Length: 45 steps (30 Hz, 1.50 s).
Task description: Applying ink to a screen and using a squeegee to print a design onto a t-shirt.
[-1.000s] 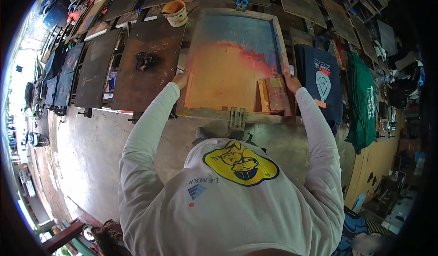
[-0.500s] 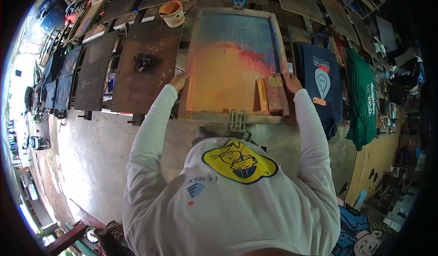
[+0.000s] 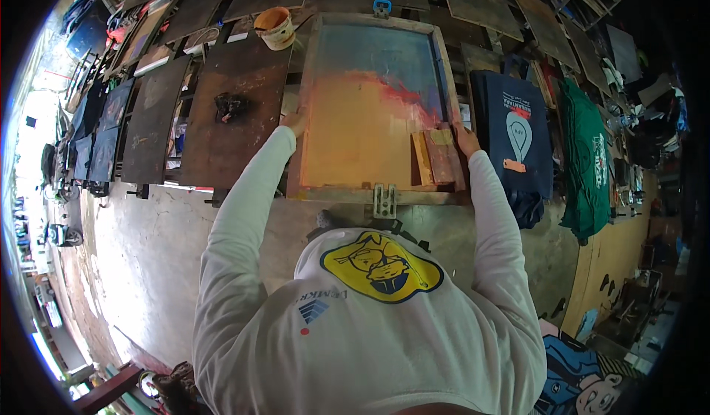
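Note:
A screen-printing frame (image 3: pixel 305 90) with wooden sides lies in front of me. Its mesh is tinted orange, red and blue-grey. My left hand (image 3: pixel 296 122) is closed around the left side of this frame, its fingers partly hidden. On the opposite side, my right hand (image 3: pixel 467 141) grips the right edge. Inside the frame's near right corner rests a stained squeegee (image 3: pixel 441 155) with a wooden edge, touched by neither hand. A metal clamp (image 3: pixel 384 201) sits at the middle of the near edge, and a blue clamp (image 3: pixel 381 8) at the far edge.
Left of the frame is a dark printing board (image 3: pixel 244 67) bearing a crumpled black lump (image 3: pixel 231 107). A paint-stained bucket (image 3: pixel 276 31) stands at its far corner. To the right lie dark blue printed fabric (image 3: pixel 510 119) and green fabric (image 3: pixel 588 156). More boards (image 3: pixel 154 119) line the rack.
The view has shifted slightly. My left hand sits a little farther along the frame's left side, and my right hand a little nearer on its right side. The squeegee stays in its corner.

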Available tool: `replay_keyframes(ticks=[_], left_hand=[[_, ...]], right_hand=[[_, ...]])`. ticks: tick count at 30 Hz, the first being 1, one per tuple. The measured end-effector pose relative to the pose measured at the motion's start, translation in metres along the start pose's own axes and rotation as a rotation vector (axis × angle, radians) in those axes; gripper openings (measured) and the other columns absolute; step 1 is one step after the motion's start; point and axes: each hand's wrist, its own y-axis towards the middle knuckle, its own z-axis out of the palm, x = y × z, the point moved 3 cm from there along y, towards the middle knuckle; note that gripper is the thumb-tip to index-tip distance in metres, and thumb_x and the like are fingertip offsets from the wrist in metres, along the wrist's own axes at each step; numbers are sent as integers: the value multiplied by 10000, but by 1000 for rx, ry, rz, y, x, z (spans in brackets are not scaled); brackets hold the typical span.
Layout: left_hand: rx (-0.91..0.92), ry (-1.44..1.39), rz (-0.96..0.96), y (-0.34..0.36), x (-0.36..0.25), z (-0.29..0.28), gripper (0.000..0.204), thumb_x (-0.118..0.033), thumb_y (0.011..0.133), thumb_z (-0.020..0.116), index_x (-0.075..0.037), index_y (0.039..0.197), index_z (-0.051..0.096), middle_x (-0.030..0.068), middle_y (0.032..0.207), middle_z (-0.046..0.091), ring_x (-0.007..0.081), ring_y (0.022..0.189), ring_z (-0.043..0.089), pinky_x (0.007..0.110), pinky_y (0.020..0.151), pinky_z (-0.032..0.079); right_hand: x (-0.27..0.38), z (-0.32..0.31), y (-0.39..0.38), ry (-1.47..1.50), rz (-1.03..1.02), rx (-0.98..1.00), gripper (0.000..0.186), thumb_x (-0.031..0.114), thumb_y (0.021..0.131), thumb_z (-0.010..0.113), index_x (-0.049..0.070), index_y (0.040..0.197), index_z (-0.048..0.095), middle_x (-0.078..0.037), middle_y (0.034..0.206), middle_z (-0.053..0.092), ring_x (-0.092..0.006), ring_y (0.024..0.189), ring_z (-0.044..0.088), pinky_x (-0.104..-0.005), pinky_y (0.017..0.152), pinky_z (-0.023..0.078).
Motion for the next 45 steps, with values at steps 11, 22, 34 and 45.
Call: replay_keyframes(ticks=[11, 22, 34, 45], left_hand=[[-264, -54, 6, -49, -21, -12, 906, -707, 909, 342, 86, 1277, 578, 346, 1294, 551, 455, 1260, 509, 455, 1070, 395], [-391, -111, 61, -95, -52, -32, 848, -680, 914, 390, 101, 1067, 684, 335, 1062, 661, 450, 1098, 620, 470, 968, 463], [-411, -247, 199, -120, -84, -68, 804, -676, 921, 420, 81, 1010, 675, 316, 946, 681, 442, 1007, 655, 466, 896, 485], [-461, -310, 244, -102, -75, -77, 799, -667, 918, 450, 92, 1033, 671, 345, 1060, 648, 473, 1087, 604, 465, 923, 467]], right_hand=[[17, 4, -35, 98, 117, -102, 1098, 841, 801, 439, -169, 1198, 602, -361, 1269, 574, -437, 1264, 529, -399, 1032, 406], [49, -28, -67, 216, 67, -180, 853, 608, 847, 656, -122, 1282, 572, -239, 1274, 614, -300, 1188, 593, -333, 985, 438], [102, -68, -99, 302, -60, -200, 793, 588, 859, 672, -112, 1224, 607, -185, 1182, 650, -236, 1102, 615, -309, 938, 448], [106, -75, -96, 330, -84, -227, 727, 560, 888, 655, -105, 1181, 625, -136, 1104, 662, -188, 1001, 615, -297, 886, 461]])
